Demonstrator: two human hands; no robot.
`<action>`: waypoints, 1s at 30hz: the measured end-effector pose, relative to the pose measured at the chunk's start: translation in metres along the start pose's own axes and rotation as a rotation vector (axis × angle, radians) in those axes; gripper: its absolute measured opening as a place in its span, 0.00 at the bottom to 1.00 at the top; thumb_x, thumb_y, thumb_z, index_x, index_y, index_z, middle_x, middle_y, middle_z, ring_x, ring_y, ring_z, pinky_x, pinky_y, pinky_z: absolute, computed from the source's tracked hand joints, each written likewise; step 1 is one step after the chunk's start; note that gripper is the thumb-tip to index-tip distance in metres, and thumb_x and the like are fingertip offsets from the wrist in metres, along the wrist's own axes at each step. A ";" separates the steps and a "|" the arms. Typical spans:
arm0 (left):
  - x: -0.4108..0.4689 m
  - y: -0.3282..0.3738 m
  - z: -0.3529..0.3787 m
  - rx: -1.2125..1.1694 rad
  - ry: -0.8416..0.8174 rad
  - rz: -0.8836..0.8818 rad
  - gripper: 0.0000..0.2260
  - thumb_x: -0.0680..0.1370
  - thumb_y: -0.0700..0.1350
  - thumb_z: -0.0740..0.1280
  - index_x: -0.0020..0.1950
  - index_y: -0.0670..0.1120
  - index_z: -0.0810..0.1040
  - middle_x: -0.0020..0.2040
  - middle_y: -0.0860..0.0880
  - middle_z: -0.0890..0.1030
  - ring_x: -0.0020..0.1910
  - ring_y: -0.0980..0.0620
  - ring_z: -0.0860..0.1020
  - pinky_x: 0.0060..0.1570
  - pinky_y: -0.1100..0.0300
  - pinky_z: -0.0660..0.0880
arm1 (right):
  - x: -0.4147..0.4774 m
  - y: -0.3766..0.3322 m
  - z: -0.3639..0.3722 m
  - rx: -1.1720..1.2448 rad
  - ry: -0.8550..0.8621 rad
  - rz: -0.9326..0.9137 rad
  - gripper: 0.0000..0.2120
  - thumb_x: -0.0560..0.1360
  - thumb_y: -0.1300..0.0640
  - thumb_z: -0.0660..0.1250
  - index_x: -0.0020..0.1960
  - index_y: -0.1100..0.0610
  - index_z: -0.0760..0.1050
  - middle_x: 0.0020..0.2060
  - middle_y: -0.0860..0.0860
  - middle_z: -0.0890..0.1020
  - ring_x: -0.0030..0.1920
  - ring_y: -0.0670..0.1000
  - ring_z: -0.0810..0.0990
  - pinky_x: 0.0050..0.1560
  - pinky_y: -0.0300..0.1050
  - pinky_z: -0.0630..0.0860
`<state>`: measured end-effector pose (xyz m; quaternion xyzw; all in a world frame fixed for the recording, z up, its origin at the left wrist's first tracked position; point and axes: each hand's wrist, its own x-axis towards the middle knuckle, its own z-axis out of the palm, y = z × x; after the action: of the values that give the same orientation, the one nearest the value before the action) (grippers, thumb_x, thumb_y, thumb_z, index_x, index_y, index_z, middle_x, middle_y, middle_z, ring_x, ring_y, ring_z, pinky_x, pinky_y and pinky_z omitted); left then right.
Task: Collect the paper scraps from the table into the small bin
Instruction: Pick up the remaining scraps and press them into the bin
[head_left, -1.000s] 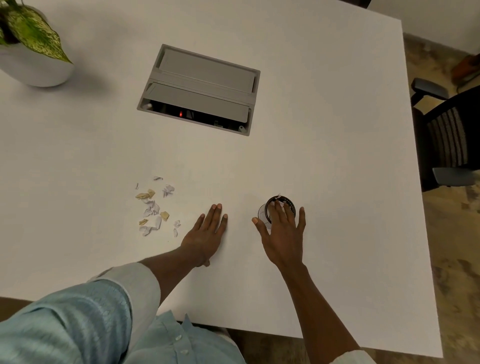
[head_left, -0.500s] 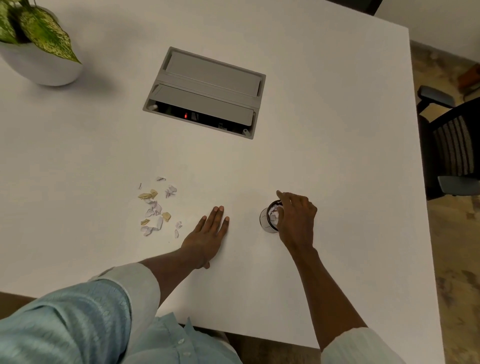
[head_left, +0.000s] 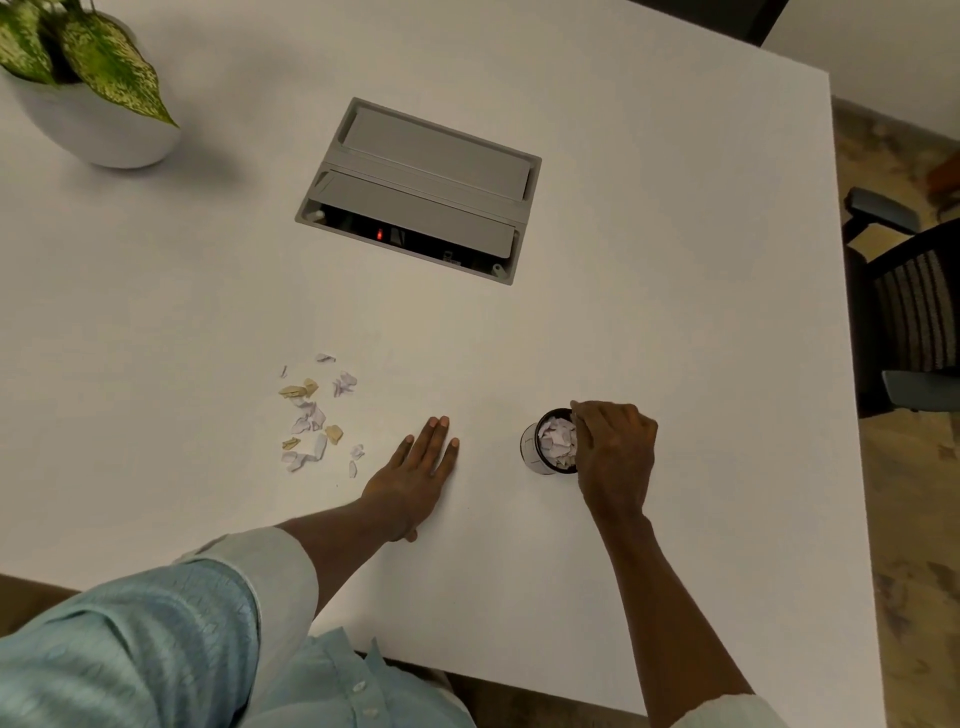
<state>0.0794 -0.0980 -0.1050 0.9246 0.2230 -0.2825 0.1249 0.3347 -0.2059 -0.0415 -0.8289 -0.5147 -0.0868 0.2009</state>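
Several torn paper scraps, white and tan, lie scattered on the white table left of centre. The small bin, a little round cup with a dark rim, stands to their right with white scraps inside. My right hand is curled against the bin's right side, its fingers over the rim; whether it grips the bin is not clear. My left hand lies flat on the table, fingers together, just right of the scraps and holding nothing.
A grey cable box with a red light is set into the table behind the scraps. A white pot with a leafy plant stands at the far left. A black office chair is beyond the table's right edge.
My right hand has moved from on top of the bin to its right side, uncovering the scraps inside. The left hand has stayed flat in place.
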 end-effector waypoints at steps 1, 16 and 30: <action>0.000 0.000 0.000 -0.003 0.001 0.000 0.67 0.66 0.52 0.83 0.80 0.38 0.30 0.77 0.33 0.25 0.77 0.33 0.27 0.80 0.40 0.44 | -0.005 -0.002 -0.001 0.006 -0.027 -0.010 0.14 0.72 0.68 0.74 0.55 0.55 0.83 0.49 0.49 0.86 0.49 0.56 0.81 0.51 0.52 0.71; 0.009 0.002 0.012 0.013 0.055 -0.010 0.68 0.64 0.53 0.84 0.80 0.38 0.32 0.77 0.32 0.26 0.78 0.33 0.29 0.80 0.38 0.47 | -0.069 -0.036 0.007 -0.139 -0.456 0.081 0.31 0.83 0.39 0.50 0.80 0.55 0.59 0.78 0.53 0.65 0.80 0.51 0.60 0.80 0.56 0.50; -0.018 -0.025 0.011 -0.231 0.164 0.081 0.35 0.79 0.45 0.69 0.80 0.36 0.56 0.84 0.38 0.44 0.83 0.42 0.41 0.80 0.49 0.56 | -0.039 -0.080 -0.003 0.036 -0.181 0.065 0.15 0.77 0.57 0.68 0.63 0.58 0.78 0.61 0.56 0.78 0.65 0.60 0.74 0.61 0.59 0.73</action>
<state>0.0488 -0.0867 -0.1057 0.9323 0.2259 -0.1731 0.2232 0.2461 -0.2076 -0.0329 -0.8460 -0.5049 0.0043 0.1710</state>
